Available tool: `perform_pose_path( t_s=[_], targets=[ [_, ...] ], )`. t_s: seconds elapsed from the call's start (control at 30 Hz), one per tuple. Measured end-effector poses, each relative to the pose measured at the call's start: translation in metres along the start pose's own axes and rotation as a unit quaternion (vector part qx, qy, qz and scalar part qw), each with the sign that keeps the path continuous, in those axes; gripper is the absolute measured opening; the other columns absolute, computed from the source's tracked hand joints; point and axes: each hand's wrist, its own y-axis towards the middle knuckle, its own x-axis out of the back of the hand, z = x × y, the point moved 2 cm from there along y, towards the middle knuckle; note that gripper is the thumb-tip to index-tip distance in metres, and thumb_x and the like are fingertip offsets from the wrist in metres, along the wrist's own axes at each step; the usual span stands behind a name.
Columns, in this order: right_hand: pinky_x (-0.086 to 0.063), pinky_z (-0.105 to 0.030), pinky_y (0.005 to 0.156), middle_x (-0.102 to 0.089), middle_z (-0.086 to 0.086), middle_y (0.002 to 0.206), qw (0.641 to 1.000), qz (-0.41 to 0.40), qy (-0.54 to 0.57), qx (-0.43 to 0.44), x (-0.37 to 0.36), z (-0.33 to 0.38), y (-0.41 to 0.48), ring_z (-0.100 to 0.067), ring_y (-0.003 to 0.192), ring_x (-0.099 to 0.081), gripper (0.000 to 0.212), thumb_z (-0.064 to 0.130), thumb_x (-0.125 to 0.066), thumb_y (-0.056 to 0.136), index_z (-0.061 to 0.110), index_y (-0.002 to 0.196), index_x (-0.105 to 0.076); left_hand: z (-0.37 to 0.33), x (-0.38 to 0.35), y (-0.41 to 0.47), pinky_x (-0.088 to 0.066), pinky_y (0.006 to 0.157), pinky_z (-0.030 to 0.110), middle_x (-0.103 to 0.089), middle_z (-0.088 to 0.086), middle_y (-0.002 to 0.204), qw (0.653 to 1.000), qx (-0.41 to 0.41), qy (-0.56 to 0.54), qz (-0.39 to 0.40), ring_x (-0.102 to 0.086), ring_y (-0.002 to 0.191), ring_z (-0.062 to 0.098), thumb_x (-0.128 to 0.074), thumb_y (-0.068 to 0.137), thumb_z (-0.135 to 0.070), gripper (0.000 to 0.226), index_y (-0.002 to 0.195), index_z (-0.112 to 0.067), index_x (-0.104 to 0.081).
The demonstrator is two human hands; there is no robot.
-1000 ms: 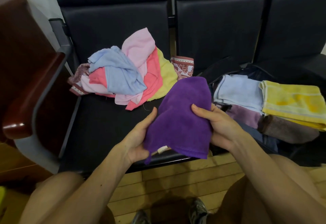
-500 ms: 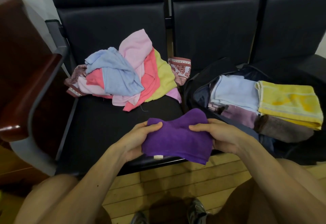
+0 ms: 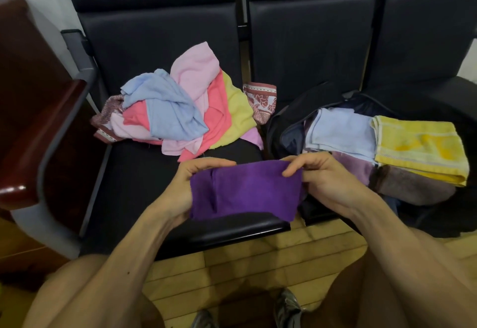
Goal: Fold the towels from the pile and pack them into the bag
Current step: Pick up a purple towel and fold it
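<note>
While a row of dark padded waiting-room seats (image 3: 160,180) lines a pale wall, a person seated opposite works over a yellow wood-plank floor (image 3: 247,265), bare knees and grey shoes showing at the bottom edge. A dark red wooden cabinet (image 3: 28,110) stands at far left beside the seat's grey metal armrest (image 3: 51,147). Held between both hands just above the seat's front edge is a folded purple terry towel (image 3: 245,191), hanging in a rough rectangle with a lengthwise crease near its left side. The left hand (image 3: 188,185) grips the towel's left end, thumb lying along the top edge and fingers (image 3: 184,212) curled behind the cloth. The right hand (image 3: 327,180) pinches the upper right corner, thumb in front and fingers pressed together behind. Behind the hands, on the same seat, lies a loose pile of unfolded towels (image 3: 180,116) in light blue, pink, coral, pale yellow and a brown patterned print. On the next seat to the right sits an open dark fabric bag (image 3: 286,131), already holding folded towels: a pale blue one (image 3: 340,131), a bright yellow one (image 3: 418,147), and what appear to be a mauve and a brownish one beneath.
</note>
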Motion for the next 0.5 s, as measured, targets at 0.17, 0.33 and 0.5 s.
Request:
perform_pose_path(
  t_s=[0.17,0.33,0.5],
  targets=[
    [-0.052,-0.024,0.065,-0.075,-0.002,0.094,0.999,-0.029,0.002,-0.022,0.001,-0.002,0.002,-0.013,0.084,-0.069,0.042,-0.002,-0.047,0.097,0.028,0.107,-0.074,-0.003,0.000,-0.001,-0.056,0.074,0.022,-0.077,-0.002,0.097,0.999,-0.015,-0.037,0.011,-0.072,0.093,0.012,-0.052,0.089,0.009,0.047,0.086,-0.027,-0.082],
    [-0.053,-0.028,0.064,-0.066,-0.010,0.110,0.990,-0.060,0.050,-0.115,0.000,-0.015,0.006,-0.021,0.095,-0.063,0.038,0.028,-0.036,0.100,0.020,0.120,-0.067,0.003,0.003,0.001,-0.056,0.078,0.022,-0.076,0.000,0.106,0.998,-0.020,-0.062,0.018,-0.071,0.102,0.016,-0.061,0.079,-0.012,0.030,0.094,-0.028,-0.081],
    [-0.055,-0.028,0.068,-0.070,-0.004,0.111,0.981,-0.002,-0.092,-0.169,-0.004,-0.022,0.003,-0.017,0.098,-0.070,0.046,0.039,-0.077,0.072,0.020,0.113,-0.067,0.012,0.010,0.005,-0.055,0.088,0.027,-0.069,0.009,0.125,0.995,0.007,-0.059,0.080,-0.064,0.119,0.024,-0.084,0.072,-0.030,0.036,0.102,-0.012,-0.078]
  ],
)
